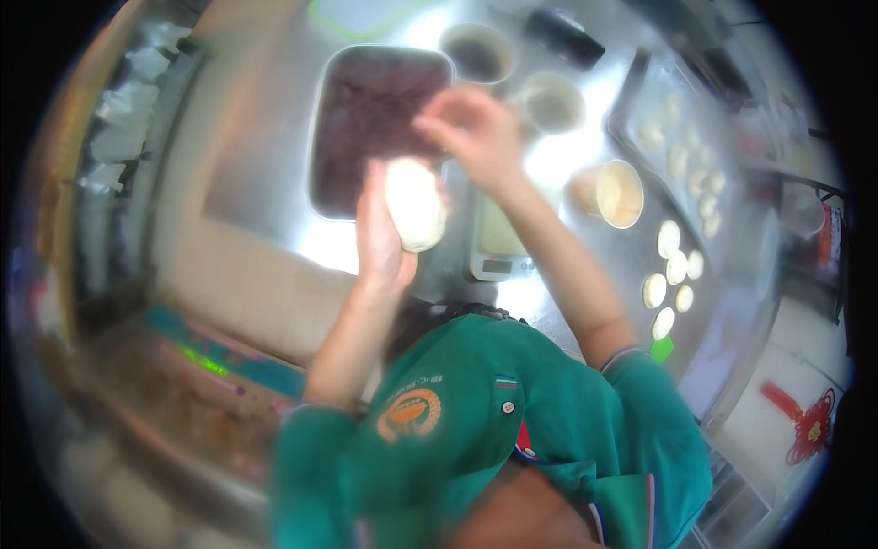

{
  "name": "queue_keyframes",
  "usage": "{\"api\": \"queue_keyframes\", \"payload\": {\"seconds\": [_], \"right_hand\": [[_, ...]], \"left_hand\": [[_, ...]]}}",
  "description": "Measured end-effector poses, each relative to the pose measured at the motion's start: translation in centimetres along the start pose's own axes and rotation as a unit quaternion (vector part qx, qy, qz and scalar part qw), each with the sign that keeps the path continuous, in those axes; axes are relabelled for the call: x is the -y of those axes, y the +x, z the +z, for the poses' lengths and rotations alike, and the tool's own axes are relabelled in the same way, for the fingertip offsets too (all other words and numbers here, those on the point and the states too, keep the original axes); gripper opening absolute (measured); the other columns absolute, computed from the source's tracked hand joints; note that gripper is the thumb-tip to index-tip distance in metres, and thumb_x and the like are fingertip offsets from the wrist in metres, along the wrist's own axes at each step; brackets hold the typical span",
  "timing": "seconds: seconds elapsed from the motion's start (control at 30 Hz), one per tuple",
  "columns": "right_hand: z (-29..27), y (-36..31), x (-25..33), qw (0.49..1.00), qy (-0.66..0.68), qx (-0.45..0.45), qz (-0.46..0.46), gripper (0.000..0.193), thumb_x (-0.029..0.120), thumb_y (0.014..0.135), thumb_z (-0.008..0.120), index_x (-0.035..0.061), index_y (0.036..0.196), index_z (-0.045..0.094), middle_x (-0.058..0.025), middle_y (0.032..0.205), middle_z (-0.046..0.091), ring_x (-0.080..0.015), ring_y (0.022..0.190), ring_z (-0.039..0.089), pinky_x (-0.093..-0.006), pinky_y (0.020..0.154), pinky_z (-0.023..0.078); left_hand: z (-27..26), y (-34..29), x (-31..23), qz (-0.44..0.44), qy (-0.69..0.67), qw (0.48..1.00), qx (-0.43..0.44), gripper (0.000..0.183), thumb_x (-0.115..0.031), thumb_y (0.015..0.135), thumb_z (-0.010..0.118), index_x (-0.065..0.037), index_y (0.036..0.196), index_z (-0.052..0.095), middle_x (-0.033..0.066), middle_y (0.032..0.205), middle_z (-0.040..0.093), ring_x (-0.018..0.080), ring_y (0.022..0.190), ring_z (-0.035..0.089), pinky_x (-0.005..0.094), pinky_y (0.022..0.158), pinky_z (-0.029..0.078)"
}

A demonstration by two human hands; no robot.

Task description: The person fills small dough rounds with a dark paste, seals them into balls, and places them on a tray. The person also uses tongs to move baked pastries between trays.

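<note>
A pale, oval piece of dough [415, 205] rests in my left hand [378, 242], with the palm beneath it and the fingers along its side. My right hand [480, 133] is raised to the right of the dough, over the near right edge of a tray of dark reddish-brown filling [366, 119]. Its fingers are curled but blurred, and whether anything is between them I cannot make out. Below and to the right of the hands stands a kitchen scale [497, 265] with a light top, partly behind my right forearm.
Several flat pale dough rounds [654, 290] lie on the metal table at right, near a tray [640, 114] of more pieces. A round container [619, 194] stands beside my right forearm. Farther back are two bowls [476, 55] [551, 102] and a black object [564, 38].
</note>
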State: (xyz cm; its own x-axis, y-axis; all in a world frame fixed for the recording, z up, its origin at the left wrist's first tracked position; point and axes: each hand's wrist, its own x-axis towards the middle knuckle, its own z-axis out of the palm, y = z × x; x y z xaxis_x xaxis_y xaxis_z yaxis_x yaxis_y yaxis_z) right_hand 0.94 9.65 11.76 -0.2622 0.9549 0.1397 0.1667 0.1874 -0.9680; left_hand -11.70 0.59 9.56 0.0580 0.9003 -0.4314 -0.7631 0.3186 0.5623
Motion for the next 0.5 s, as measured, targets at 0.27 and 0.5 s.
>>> {"api": "queue_keyframes", "payload": {"seconds": [0.27, 0.5], "right_hand": [[-0.8, 6.8, -10.0, 0.801, -0.525, 0.18, -0.223, 0.006, 0.012, 0.073, 0.067, 0.0088, 0.078, 0.068, -0.0099, 0.078, 0.069, -0.0299, 0.078, 0.067, -0.0423, 0.074, 0.052], [-5.2, 6.6, -10.0, 0.798, -0.416, 0.181, -0.395, 0.005, 0.006, 0.073, 0.063, 0.0082, 0.076, 0.066, -0.006, 0.073, 0.062, -0.0267, 0.077, 0.062, -0.0374, 0.069, 0.051]], "left_hand": [[-2.5, 0.3, -0.4, 0.016, -0.019, 0.998, -0.062, 0.048, -0.047, 0.101, 0.034, -0.005, 0.105, 0.056, 0.0104, 0.088, 0.06, 0.0237, 0.079, 0.06, 0.0382, 0.073, 0.051], [-4.7, -1.2, 1.2, -0.01, -0.069, 0.994, -0.082, 0.047, -0.046, 0.101, 0.034, -0.005, 0.105, 0.057, 0.0103, 0.087, 0.061, 0.0233, 0.077, 0.061, 0.038, 0.071, 0.052]]}}
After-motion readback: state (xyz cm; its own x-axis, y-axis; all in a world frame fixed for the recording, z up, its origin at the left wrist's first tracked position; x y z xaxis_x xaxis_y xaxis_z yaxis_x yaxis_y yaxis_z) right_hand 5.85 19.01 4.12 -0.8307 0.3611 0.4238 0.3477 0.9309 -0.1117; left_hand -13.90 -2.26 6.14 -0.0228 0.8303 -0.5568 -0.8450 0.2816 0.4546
